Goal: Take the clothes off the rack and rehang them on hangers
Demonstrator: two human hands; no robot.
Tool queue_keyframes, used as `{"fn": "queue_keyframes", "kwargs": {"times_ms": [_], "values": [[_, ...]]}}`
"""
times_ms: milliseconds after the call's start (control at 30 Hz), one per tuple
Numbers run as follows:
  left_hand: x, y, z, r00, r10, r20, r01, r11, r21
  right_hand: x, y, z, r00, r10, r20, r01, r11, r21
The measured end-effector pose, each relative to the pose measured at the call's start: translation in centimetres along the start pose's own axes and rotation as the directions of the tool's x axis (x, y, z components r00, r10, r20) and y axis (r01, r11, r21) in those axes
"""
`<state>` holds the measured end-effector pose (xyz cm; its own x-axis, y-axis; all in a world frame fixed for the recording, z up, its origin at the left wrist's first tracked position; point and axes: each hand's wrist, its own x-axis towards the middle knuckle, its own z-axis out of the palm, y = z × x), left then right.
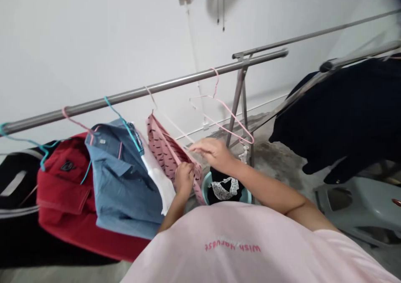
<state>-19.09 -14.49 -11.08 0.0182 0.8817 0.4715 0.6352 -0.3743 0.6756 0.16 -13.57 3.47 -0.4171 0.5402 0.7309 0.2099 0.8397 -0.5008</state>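
Observation:
A pink garment with black dashes (158,147) hangs from a pale hanger (173,124) on the metal rail. My left hand (184,177) is closed on the garment's pink edge, below the hanger. Higher up and to the right, my right hand (216,152) pinches at the lower end of the hanger's sloping arm; its fingertips are slightly blurred. An unused pink hanger (230,126) hangs on the rail just beyond my right hand. Below my hands stands a light-blue bucket (249,197) holding black clothing with white lace (224,190).
Left along the rail (178,81) hang a white garment (161,184), a blue denim shirt (125,191), a red garment (67,191) and a black one (19,237). Dark clothes (344,116) hang on another rack at right, above a grey plastic stool (366,199).

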Motion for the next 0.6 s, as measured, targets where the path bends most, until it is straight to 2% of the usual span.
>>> {"fn": "queue_keyframes", "kwargs": {"times_ms": [33,67,133,167,200,300,433,500,533,600], "values": [[0.3,-0.7,0.1,0.994,-0.101,-0.042,0.093,0.983,-0.158,0.1,-0.4,-0.7,0.999,-0.001,-0.047,0.001,1.0,0.004],[0.6,-1.3,0.2,0.971,-0.22,-0.091,0.179,0.927,-0.33,0.2,-0.6,-1.4,0.996,0.007,-0.092,-0.007,1.0,0.006],[1.2,-2.3,0.2,0.888,-0.43,-0.163,0.263,0.766,-0.586,0.4,-0.7,-2.4,0.982,0.045,-0.182,-0.042,0.999,0.022],[1.4,-2.7,0.1,0.847,-0.5,-0.182,0.273,0.701,-0.659,0.4,-0.6,-2.7,0.972,0.067,-0.224,-0.06,0.997,0.04],[1.6,-3.0,0.0,0.817,-0.542,-0.195,0.27,0.659,-0.702,0.4,-0.5,-2.9,0.961,0.087,-0.262,-0.073,0.995,0.061],[2.1,-3.2,-0.5,0.771,-0.601,-0.212,0.217,0.561,-0.799,-0.1,0.1,-2.8,0.931,0.123,-0.343,-0.095,0.991,0.097],[1.9,-2.0,-1.4,0.752,-0.624,-0.212,0.131,0.457,-0.88,-2.2,1.7,-1.7,0.923,0.163,-0.349,-0.134,0.985,0.106],[1.4,-0.7,-2.0,0.763,-0.62,-0.183,0.088,0.379,-0.921,-4.0,2.9,-0.6,0.92,0.25,-0.303,-0.211,0.965,0.157],[1.0,0.1,-2.3,0.78,-0.605,-0.16,0.062,0.329,-0.942,-5.0,3.6,0.0,0.914,0.325,-0.242,-0.285,0.94,0.186],[0.0,1.8,-2.8,0.842,-0.53,-0.096,0.045,0.247,-0.968,-7.1,4.8,1.6,0.88,0.474,-0.006,-0.463,0.862,0.206]]}}
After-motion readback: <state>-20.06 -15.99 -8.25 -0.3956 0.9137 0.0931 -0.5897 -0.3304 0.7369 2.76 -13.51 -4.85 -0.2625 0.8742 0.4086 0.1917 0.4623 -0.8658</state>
